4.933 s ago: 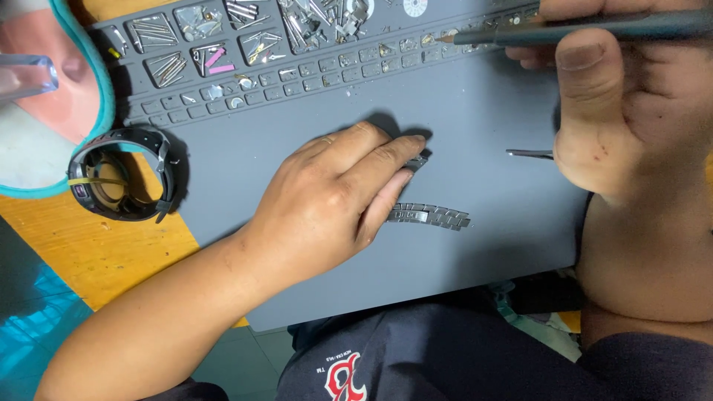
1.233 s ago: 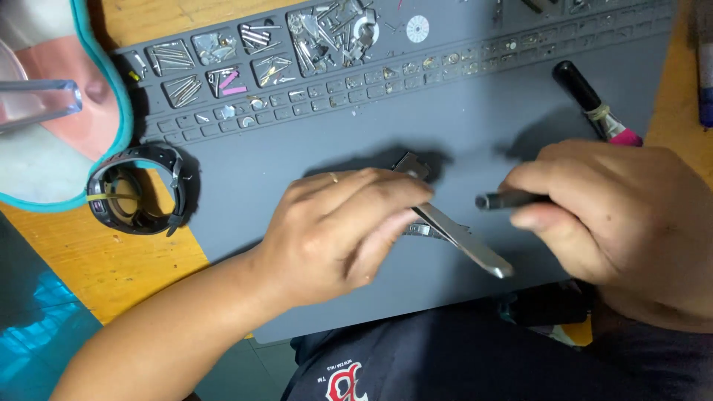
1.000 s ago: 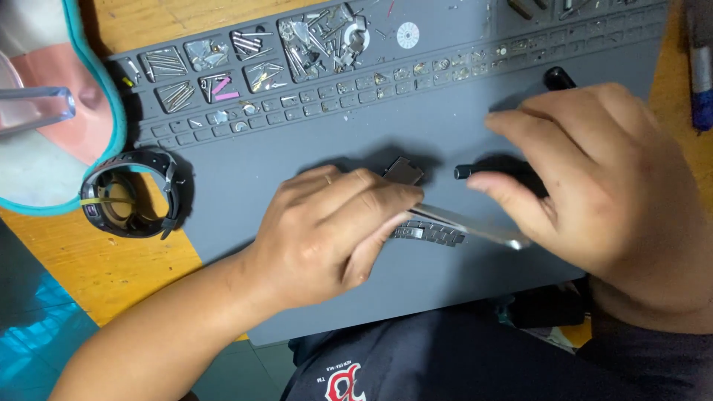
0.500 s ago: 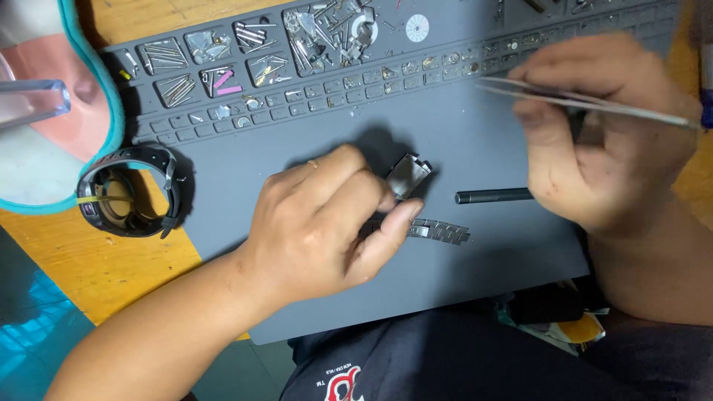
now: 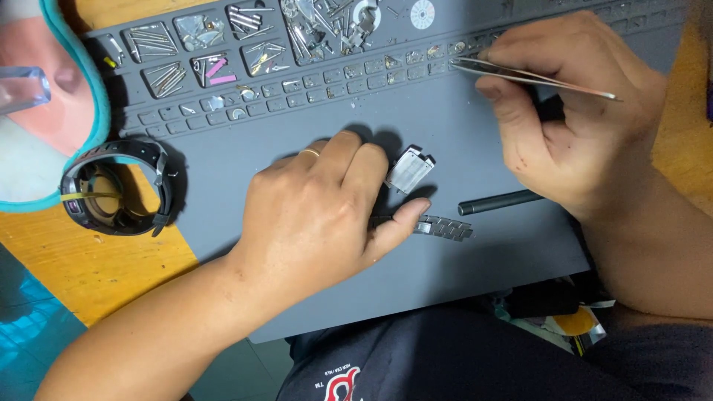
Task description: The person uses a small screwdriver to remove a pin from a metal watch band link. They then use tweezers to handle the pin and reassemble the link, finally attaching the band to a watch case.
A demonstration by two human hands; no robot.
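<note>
My left hand (image 5: 327,215) rests on the grey work mat (image 5: 297,119), fingers curled over a metal watch bracelet (image 5: 444,227) and pressing it down; a silver clasp piece (image 5: 409,168) sticks up by my fingertips. My right hand (image 5: 572,126) holds steel tweezers (image 5: 520,74) with their tips at the row of small compartments (image 5: 416,63) near the mat's far edge. A dark pin tool (image 5: 499,202) lies on the mat between the two hands.
The mat's far compartments hold several small metal watch parts (image 5: 327,18). A black watch (image 5: 115,186) lies on the wooden table at left, beside a teal-rimmed tray (image 5: 44,104). My lap lies below the mat's near edge.
My right hand has put the dark pin tool down on the mat, taken the tweezers and carried them up to the small compartments. My left hand has stayed on the bracelet.
</note>
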